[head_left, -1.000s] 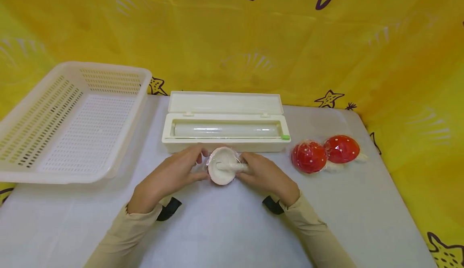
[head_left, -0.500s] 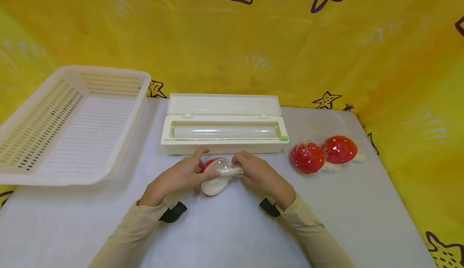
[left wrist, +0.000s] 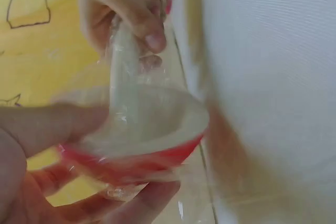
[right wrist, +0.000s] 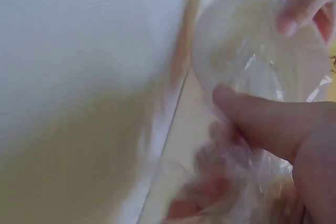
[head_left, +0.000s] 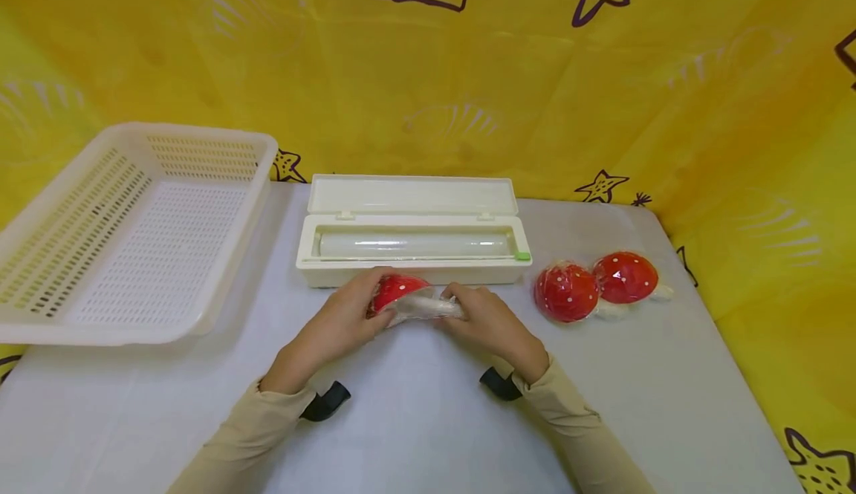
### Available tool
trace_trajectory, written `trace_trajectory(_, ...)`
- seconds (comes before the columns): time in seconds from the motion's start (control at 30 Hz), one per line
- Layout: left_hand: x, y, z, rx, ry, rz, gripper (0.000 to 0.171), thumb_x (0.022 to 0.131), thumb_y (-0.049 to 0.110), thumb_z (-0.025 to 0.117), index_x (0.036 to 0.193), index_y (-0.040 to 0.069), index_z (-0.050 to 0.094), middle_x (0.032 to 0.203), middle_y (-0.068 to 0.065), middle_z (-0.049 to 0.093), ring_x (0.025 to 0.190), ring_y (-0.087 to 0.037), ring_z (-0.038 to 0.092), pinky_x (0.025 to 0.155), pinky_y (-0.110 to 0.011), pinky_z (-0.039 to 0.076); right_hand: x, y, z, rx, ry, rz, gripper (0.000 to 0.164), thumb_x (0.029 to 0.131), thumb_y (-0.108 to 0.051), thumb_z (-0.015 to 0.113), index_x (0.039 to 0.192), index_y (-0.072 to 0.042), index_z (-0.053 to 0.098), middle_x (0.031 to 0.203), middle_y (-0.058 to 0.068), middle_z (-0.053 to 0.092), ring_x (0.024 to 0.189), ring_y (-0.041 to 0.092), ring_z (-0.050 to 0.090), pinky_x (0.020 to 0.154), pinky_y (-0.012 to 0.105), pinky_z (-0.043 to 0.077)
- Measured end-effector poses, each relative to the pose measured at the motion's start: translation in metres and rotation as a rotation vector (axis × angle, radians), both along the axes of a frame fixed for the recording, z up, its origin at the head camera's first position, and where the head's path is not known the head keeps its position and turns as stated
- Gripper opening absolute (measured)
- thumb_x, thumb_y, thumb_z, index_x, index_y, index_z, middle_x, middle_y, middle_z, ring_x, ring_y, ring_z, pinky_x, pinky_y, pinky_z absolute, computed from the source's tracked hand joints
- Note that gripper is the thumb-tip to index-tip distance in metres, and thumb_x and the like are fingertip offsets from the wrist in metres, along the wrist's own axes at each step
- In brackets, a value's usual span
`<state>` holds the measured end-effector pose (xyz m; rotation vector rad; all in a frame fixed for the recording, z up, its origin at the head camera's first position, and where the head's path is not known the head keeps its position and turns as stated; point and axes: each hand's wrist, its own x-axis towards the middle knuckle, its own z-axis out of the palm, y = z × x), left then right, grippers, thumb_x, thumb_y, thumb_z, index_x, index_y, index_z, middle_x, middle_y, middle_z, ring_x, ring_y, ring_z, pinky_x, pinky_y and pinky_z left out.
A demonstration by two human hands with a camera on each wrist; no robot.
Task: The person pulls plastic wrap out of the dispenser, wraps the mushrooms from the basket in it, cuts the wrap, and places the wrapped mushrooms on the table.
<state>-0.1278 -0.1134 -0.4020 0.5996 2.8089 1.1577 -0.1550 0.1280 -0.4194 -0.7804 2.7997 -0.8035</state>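
A toy mushroom with a white-dotted red cap and a white stem is wrapped in clear cling film in front of the box. My left hand grips its cap, thumb on the pale underside and fingers beneath the red top, as the left wrist view of the mushroom shows. At the stem end, my right hand pinches the stem and gathered film between thumb and fingers. In the right wrist view, crinkled film covers the cap's underside, and my thumb hides part of the stem.
Behind the hands stands an open white box holding a cling film roll, with a green slider at its right. Two film-wrapped mushrooms lie to the right. A white slotted basket sits at the left.
The mushroom has turned from its underside facing up to its red cap showing on top. My left hand has shifted round the cap; my right hand stays at the stem.
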Motion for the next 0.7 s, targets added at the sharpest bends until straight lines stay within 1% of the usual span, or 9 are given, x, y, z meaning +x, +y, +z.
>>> trace_trajectory(0.07, 0.001, -0.001, 0.002, 0.049, -0.039, -0.024, 0.058, 0.086, 0.012, 0.076, 0.136, 0.007, 0.047, 0.122, -0.012, 0.058, 0.099, -0.023, 0.057, 0.082, -0.036, 0.053, -0.002, 0.002, 0.000, -0.014, -0.044, 0.005, 0.029, 0.085, -0.022, 0.078, 0.107, -0.009, 0.063, 0.082, 0.001, 0.064, 0.070, 0.014, 0.053, 0.064, 0.027, 0.047)
trace_trajectory(0.17, 0.000, -0.003, 0.004, 0.144, -0.167, -0.052, 0.060, 0.088, 0.021, 0.075, 0.137, 0.009, 0.042, 0.128, -0.013, 0.051, 0.106, -0.026, 0.056, 0.083, -0.033, 0.053, -0.004, 0.005, 0.002, -0.070, -0.145, 0.032, 0.038, 0.085, -0.028, 0.078, 0.116, -0.014, 0.060, 0.096, -0.001, 0.066, 0.083, 0.014, 0.057, 0.074, 0.028, 0.051)
trace_trajectory(0.27, -0.002, -0.005, 0.007, 0.230, -0.282, -0.049, 0.046, 0.096, 0.028, 0.066, 0.131, 0.010, 0.043, 0.132, -0.014, 0.047, 0.117, -0.032, 0.054, 0.086, -0.034, 0.053, -0.006, 0.009, 0.004, -0.151, -0.243, 0.080, 0.041, 0.087, -0.027, 0.077, 0.122, -0.015, 0.058, 0.107, 0.000, 0.066, 0.093, 0.016, 0.058, 0.080, 0.030, 0.052)
trace_trajectory(0.33, -0.003, -0.007, 0.007, 0.271, -0.312, -0.039, 0.034, 0.100, 0.025, 0.057, 0.126, 0.007, 0.045, 0.129, -0.015, 0.049, 0.117, -0.034, 0.054, 0.086, -0.035, 0.051, -0.007, 0.011, 0.005, -0.182, -0.268, 0.098, 0.036, 0.088, -0.020, 0.074, 0.120, -0.013, 0.058, 0.109, 0.003, 0.065, 0.094, 0.018, 0.057, 0.081, 0.030, 0.052)
trace_trajectory(0.4, -0.004, -0.009, 0.007, 0.306, -0.331, -0.028, 0.022, 0.102, 0.017, 0.051, 0.121, 0.005, 0.047, 0.124, -0.015, 0.052, 0.116, -0.033, 0.055, 0.085, -0.036, 0.050, -0.008, 0.013, 0.005, -0.194, -0.279, 0.099, 0.030, 0.089, -0.012, 0.072, 0.115, -0.012, 0.059, 0.107, 0.005, 0.065, 0.093, 0.019, 0.057, 0.080, 0.029, 0.052)
trace_trajectory(0.47, -0.005, -0.011, 0.004, 0.313, -0.336, -0.039, 0.019, 0.100, 0.008, 0.047, 0.119, 0.003, 0.049, 0.121, -0.015, 0.055, 0.115, -0.032, 0.055, 0.086, -0.037, 0.049, -0.008, 0.012, 0.005, -0.181, -0.277, 0.099, 0.027, 0.088, -0.007, 0.072, 0.111, -0.011, 0.060, 0.105, 0.006, 0.066, 0.092, 0.019, 0.057, 0.080, 0.028, 0.053)
trace_trajectory(0.53, -0.006, -0.011, 0.002, 0.300, -0.344, -0.056, 0.024, 0.096, 0.002, 0.046, 0.119, 0.002, 0.049, 0.123, -0.015, 0.055, 0.118, -0.033, 0.053, 0.090, -0.039, 0.049, -0.007, 0.011, 0.004, -0.147, -0.251, 0.107, 0.027, 0.086, -0.005, 0.074, 0.108, -0.011, 0.060, 0.103, 0.006, 0.067, 0.092, 0.018, 0.058, 0.081, 0.028, 0.053)
trace_trajectory(0.6, -0.007, -0.011, 0.001, 0.280, -0.363, -0.083, 0.029, 0.093, 0.000, 0.046, 0.121, 0.002, 0.048, 0.126, -0.016, 0.054, 0.122, -0.036, 0.051, 0.092, -0.042, 0.050, -0.007, 0.008, 0.003, -0.100, -0.186, 0.118, 0.028, 0.085, -0.006, 0.076, 0.107, -0.012, 0.060, 0.102, 0.005, 0.067, 0.092, 0.018, 0.058, 0.082, 0.030, 0.054)
trace_trajectory(0.7, -0.007, -0.013, 0.001, 0.235, -0.394, -0.117, 0.035, 0.092, 0.002, 0.047, 0.127, 0.003, 0.046, 0.134, -0.017, 0.051, 0.127, -0.039, 0.048, 0.095, -0.046, 0.051, -0.005, 0.006, 0.001, -0.040, -0.049, 0.121, 0.030, 0.084, -0.006, 0.077, 0.106, -0.013, 0.059, 0.101, 0.004, 0.066, 0.093, 0.017, 0.059, 0.084, 0.033, 0.055)
